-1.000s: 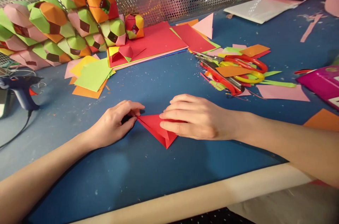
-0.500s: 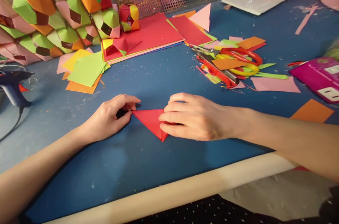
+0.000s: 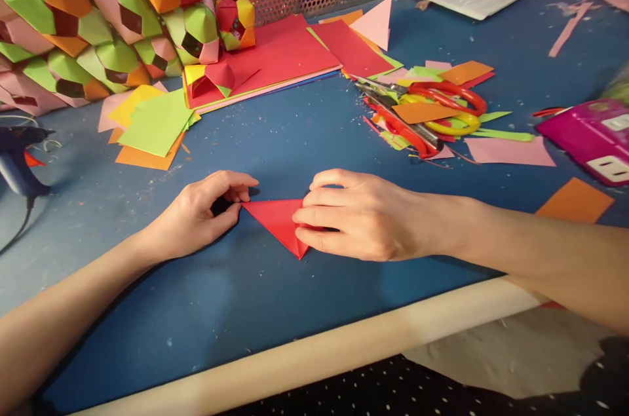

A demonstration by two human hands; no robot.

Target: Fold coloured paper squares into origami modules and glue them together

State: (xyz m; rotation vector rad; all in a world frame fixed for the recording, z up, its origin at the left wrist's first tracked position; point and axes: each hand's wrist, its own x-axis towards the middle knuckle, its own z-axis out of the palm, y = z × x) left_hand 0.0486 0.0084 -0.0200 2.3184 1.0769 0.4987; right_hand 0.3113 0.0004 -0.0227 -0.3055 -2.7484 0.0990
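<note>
A red sheet of paper [image 3: 278,223], folded into a triangle, lies flat on the blue table with one point towards me. At its left corner, the thumb and bent fingers of my left hand [image 3: 209,209] are closed on the tip. My right hand [image 3: 358,216] covers the right part of the triangle, its curled fingers pressed on the paper and hiding the right corner.
Scissors [image 3: 432,141] with red handles lie among paper scraps at right. Folded paper balls [image 3: 118,29] are stacked at back left, near red sheets [image 3: 289,49]. A glue gun [image 3: 19,157] stands left; a purple case [image 3: 594,134] lies right. A pale rounded edge [image 3: 295,357] borders the table.
The whole view has shifted slightly, so things appear a little higher and further left. Both hands keep about the same hold on the red paper.
</note>
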